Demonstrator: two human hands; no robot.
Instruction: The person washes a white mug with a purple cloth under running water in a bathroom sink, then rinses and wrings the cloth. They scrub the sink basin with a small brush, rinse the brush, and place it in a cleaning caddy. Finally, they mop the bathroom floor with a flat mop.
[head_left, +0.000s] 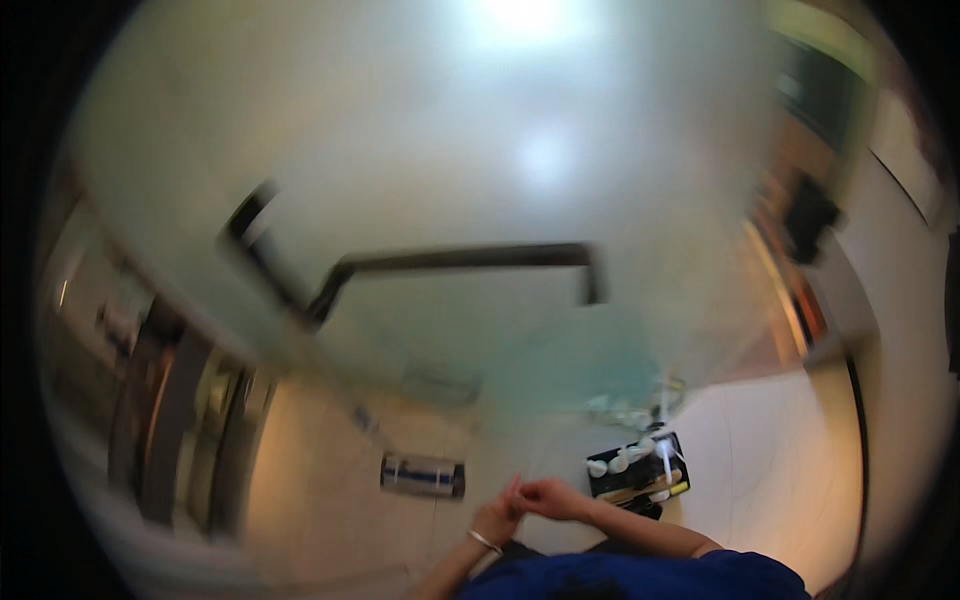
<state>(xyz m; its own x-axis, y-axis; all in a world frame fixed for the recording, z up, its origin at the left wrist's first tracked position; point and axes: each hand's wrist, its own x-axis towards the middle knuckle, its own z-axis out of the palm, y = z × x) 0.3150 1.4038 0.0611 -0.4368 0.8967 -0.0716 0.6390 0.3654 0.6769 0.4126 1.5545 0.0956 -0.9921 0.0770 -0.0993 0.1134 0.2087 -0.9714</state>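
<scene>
My left hand, with a pale bracelet at its wrist, meets my right hand in front of my body, low in the view. Their fingertips touch or overlap, and I cannot tell whether anything small lies between them. Ahead of both hands rises a large, hazy glass panel. A dark bent bar, like a handle, crosses the panel. Just right of my right hand, on the floor, stands a black caddy holding white-topped bottles and a white-handled tool.
A dark rectangular case with a blue strip lies on the pale tiled floor, left of my hands. Blurred upright frames stand at the left. On the right, a dark line runs where floor and wall seem to meet.
</scene>
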